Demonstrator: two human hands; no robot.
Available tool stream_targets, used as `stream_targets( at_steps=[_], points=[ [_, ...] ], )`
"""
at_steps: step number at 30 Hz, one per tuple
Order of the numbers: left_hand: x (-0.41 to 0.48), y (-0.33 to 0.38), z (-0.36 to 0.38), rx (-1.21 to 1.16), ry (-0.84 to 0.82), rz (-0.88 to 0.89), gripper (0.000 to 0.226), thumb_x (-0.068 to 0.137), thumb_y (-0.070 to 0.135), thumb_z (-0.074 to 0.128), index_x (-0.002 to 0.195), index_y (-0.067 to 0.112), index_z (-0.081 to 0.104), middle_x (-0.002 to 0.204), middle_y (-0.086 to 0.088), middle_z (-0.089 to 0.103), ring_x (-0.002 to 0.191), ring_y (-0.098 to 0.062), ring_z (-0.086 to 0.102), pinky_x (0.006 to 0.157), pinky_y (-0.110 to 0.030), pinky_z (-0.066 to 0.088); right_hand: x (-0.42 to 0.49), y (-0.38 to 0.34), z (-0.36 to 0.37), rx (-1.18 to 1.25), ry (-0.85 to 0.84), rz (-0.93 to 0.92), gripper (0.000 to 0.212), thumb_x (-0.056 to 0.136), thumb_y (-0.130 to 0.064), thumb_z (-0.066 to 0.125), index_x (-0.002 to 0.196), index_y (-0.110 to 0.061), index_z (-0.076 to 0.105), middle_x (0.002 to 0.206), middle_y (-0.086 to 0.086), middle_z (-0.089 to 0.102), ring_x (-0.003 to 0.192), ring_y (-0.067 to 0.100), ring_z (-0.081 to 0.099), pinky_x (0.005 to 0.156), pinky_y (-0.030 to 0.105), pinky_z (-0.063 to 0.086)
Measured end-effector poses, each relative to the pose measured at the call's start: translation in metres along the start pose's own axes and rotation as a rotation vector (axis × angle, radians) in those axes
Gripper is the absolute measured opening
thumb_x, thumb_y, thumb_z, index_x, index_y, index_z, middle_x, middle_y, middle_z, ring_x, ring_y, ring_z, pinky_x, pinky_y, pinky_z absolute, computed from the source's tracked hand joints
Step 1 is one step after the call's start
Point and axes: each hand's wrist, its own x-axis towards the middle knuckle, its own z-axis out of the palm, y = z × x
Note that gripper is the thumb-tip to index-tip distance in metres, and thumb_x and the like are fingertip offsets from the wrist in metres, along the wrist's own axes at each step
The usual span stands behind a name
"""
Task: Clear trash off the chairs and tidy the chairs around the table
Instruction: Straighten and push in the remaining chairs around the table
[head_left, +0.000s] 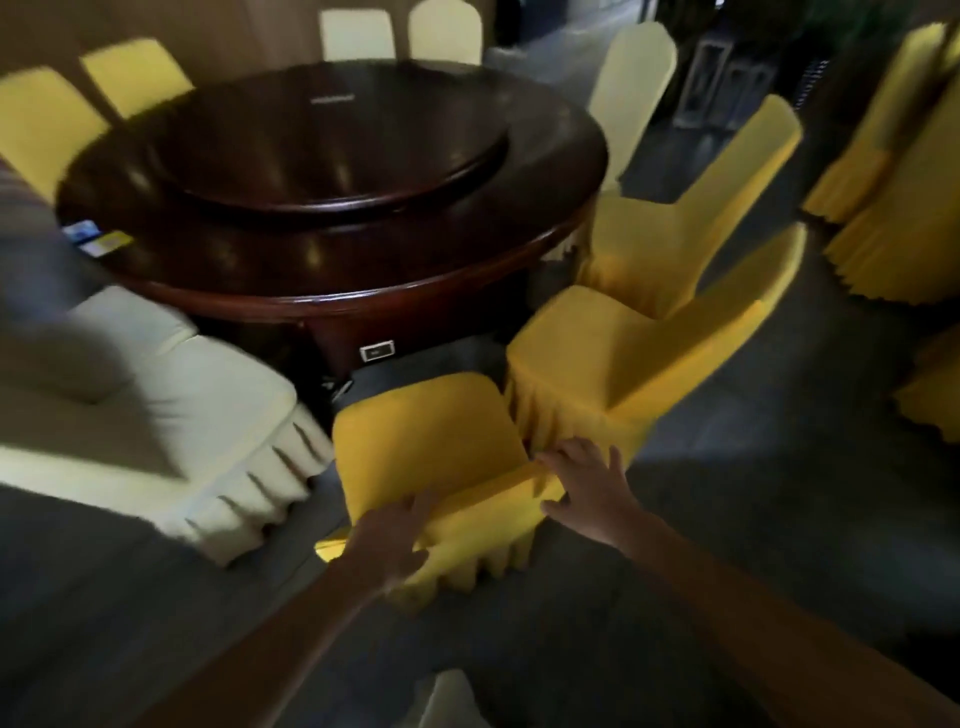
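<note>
Nearest yellow chair (426, 431) sits bottom centre, seat facing the round dark counter (363, 291), its front edge near the counter's base and its backrest toward the camera. Both grips are on the backrest's top edge.

Left grip (395, 540) is on the left end of that edge. Its fingers curl over onto the seat side with the thumb on the rear cloth, so it clasps the chair. Right grip (582, 483) is on the right corner, fingers spread and fairly straight, laid on the cloth – blur hides finer detail.

Second yellow chair (613, 353) stands just beside the first on its right, angled, skirts about touching. Third yellow chair (675, 234) is behind that one, close to the counter's rim. Cream chair (156, 415) is at left, near the first chair but apart from it.

Raised round turntable (332, 156) sits mid-counter. Small coloured packets (98, 239) lie on the counter's left rim – too blurred to identify. More cream and yellow chairs ring the far side. Grey floor (727, 519).
</note>
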Motion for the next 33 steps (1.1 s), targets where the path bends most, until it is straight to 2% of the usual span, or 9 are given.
stream_targets(
  at_steps=[2, 4, 7, 11, 17, 23, 30, 33],
  points=[
    [-0.008, -0.017, 0.005, -0.041, 0.013, -0.106, 0.068, 0.089, 0.043, 0.056, 0.144, 0.033, 0.018, 0.139, -0.002, 0.048, 0.125, -0.024, 0.049, 0.09, -0.039, 0.049, 0.005, 0.0, 0.002, -0.042, 0.023, 0.002, 0.061, 0.087, -0.048, 0.056, 0.142, -0.031, 0.033, 0.143, -0.003, 0.028, 0.139, 0.022, 0.02, 0.111, 0.062, 0.014],
    [-0.009, -0.021, 0.005, -0.072, 0.003, -0.189, 0.065, 0.086, 0.046, 0.061, 0.143, 0.033, 0.03, 0.138, 0.002, 0.05, 0.126, -0.022, 0.049, 0.09, -0.039, 0.05, 0.011, 0.0, 0.004, -0.078, 0.025, 0.019, 0.056, 0.089, -0.048, 0.054, 0.138, -0.03, 0.034, 0.14, -0.002, 0.03, 0.137, 0.023, 0.024, 0.11, 0.065, 0.017],
    [-0.001, -0.016, 0.002, -0.043, -0.02, -0.248, 0.063, 0.085, 0.045, 0.063, 0.141, 0.035, 0.037, 0.136, 0.002, 0.052, 0.125, -0.022, 0.05, 0.088, -0.039, 0.051, 0.016, -0.003, 0.009, -0.094, 0.023, 0.041, 0.049, 0.092, -0.047, 0.05, 0.135, -0.028, 0.034, 0.137, -0.001, 0.034, 0.135, 0.023, 0.028, 0.109, 0.066, 0.02],
    [0.009, -0.018, 0.004, -0.062, 0.016, -0.271, 0.055, 0.084, 0.043, 0.062, 0.136, 0.038, 0.046, 0.122, 0.003, 0.061, 0.114, -0.021, 0.058, 0.08, -0.035, 0.053, 0.021, 0.002, 0.009, -0.131, 0.06, 0.025, 0.047, 0.092, -0.047, 0.051, 0.132, -0.028, 0.035, 0.134, -0.002, 0.038, 0.133, 0.022, 0.032, 0.108, 0.065, 0.021],
    [0.03, -0.016, -0.007, -0.068, 0.056, -0.31, 0.049, 0.086, 0.043, 0.061, 0.133, 0.035, 0.05, 0.123, 0.001, 0.061, 0.114, -0.023, 0.058, 0.081, -0.038, 0.053, 0.048, 0.012, -0.003, -0.095, 0.055, 0.039, 0.046, 0.091, -0.045, 0.052, 0.132, -0.03, 0.036, 0.135, -0.002, 0.038, 0.132, 0.022, 0.031, 0.106, 0.062, 0.027],
    [0.065, 0.005, -0.017, -0.073, 0.056, -0.251, 0.044, 0.086, 0.04, 0.061, 0.129, 0.032, 0.053, 0.118, 0.0, 0.062, 0.11, -0.025, 0.059, 0.067, -0.035, 0.046, 0.077, 0.041, -0.024, -0.165, -0.007, 0.072, 0.045, 0.094, -0.042, 0.049, 0.134, -0.027, 0.034, 0.14, -0.001, 0.033, 0.137, 0.022, 0.024, 0.108, 0.064, 0.022],
    [0.096, -0.029, -0.033, -0.061, 0.052, -0.3, 0.05, 0.082, 0.046, 0.064, 0.129, 0.035, 0.053, 0.114, 0.002, 0.065, 0.107, -0.022, 0.061, 0.072, -0.035, 0.052, 0.105, 0.035, -0.027, -0.097, -0.019, 0.061, 0.043, 0.094, -0.043, 0.049, 0.13, -0.025, 0.035, 0.137, 0.002, 0.032, 0.135, 0.024, 0.023, 0.103, 0.061, 0.031],
    [0.11, -0.035, -0.041, -0.056, 0.064, -0.295, 0.048, 0.083, 0.044, 0.065, 0.129, 0.035, 0.054, 0.115, 0.0, 0.064, 0.109, -0.024, 0.06, 0.08, -0.039, 0.054, 0.119, 0.036, -0.03, -0.046, -0.004, 0.082, 0.042, 0.094, -0.041, 0.051, 0.129, -0.025, 0.035, 0.137, 0.002, 0.031, 0.135, 0.025, 0.021, 0.1, 0.063, 0.033]
  ],
)
